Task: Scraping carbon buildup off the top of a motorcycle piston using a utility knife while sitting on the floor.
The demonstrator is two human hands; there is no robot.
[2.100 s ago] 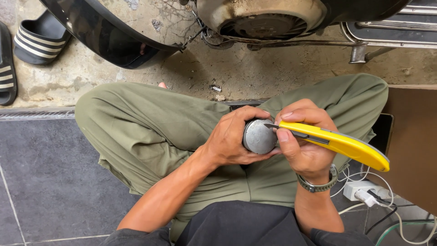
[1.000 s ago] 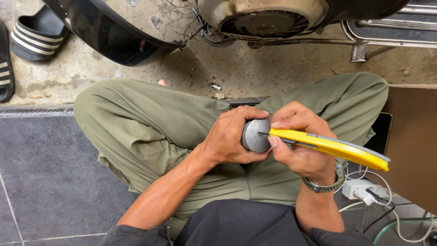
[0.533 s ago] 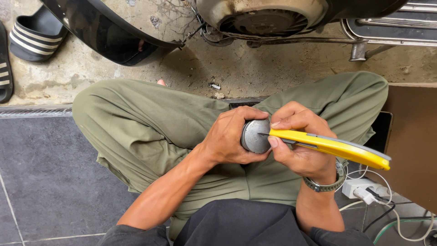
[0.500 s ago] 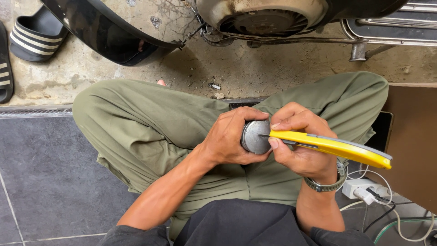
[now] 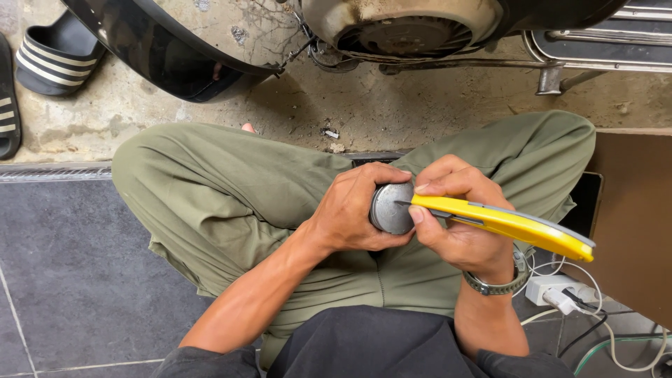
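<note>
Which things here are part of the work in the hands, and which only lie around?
In use: left hand gripping round grey metal part; right hand holding yellow utility knife.
Lying about: striped sandals, white charger with cables, brown cardboard.

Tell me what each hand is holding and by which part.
The left hand wraps the side of a round grey metal part. The right hand grips a yellow utility knife at its front end, blade tip on the part's face.
</note>
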